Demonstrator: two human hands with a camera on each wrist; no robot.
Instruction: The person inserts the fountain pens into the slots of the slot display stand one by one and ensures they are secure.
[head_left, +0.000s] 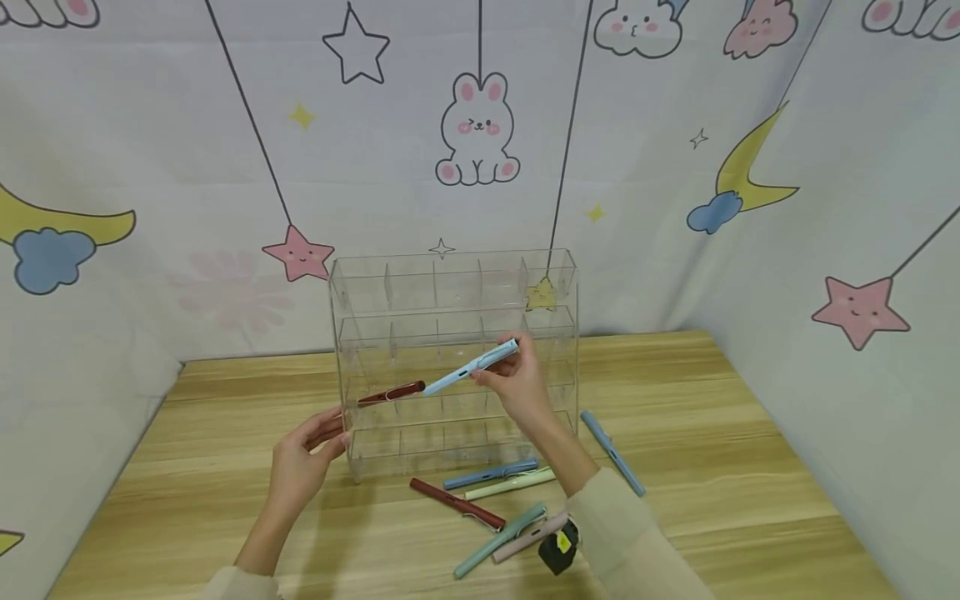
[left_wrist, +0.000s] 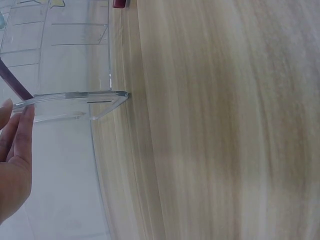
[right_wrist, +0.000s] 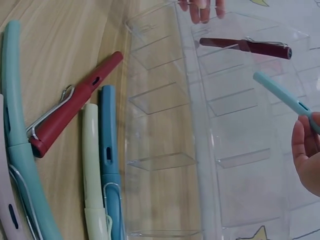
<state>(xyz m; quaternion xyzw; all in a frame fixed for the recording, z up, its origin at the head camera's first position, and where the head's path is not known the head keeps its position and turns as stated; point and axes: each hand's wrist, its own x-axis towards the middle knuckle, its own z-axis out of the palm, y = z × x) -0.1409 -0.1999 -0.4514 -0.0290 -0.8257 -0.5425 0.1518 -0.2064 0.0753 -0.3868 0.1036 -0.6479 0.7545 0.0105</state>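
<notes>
My right hand (head_left: 517,383) pinches a light blue pen (head_left: 461,372) in front of the clear acrylic pen rack (head_left: 457,314). The pen slants, its lower tip close to the end of a dark red pen (head_left: 390,393) that lies in a lower tier at the left. In the right wrist view the light blue pen (right_wrist: 280,92) points toward the rack's dividers. My left hand (head_left: 302,458) grips the rack's left side wall, and in the left wrist view its fingers (left_wrist: 22,135) lie against that wall's edge.
On the wooden table before the rack lie a second dark red pen (head_left: 456,503), a blue pen (head_left: 491,474), a pale green pen (head_left: 510,482), a teal pen (head_left: 498,542) and a pale pink pen (head_left: 531,537). A black object (head_left: 558,548) sits beside them. Another blue pen (head_left: 612,452) lies right of the rack.
</notes>
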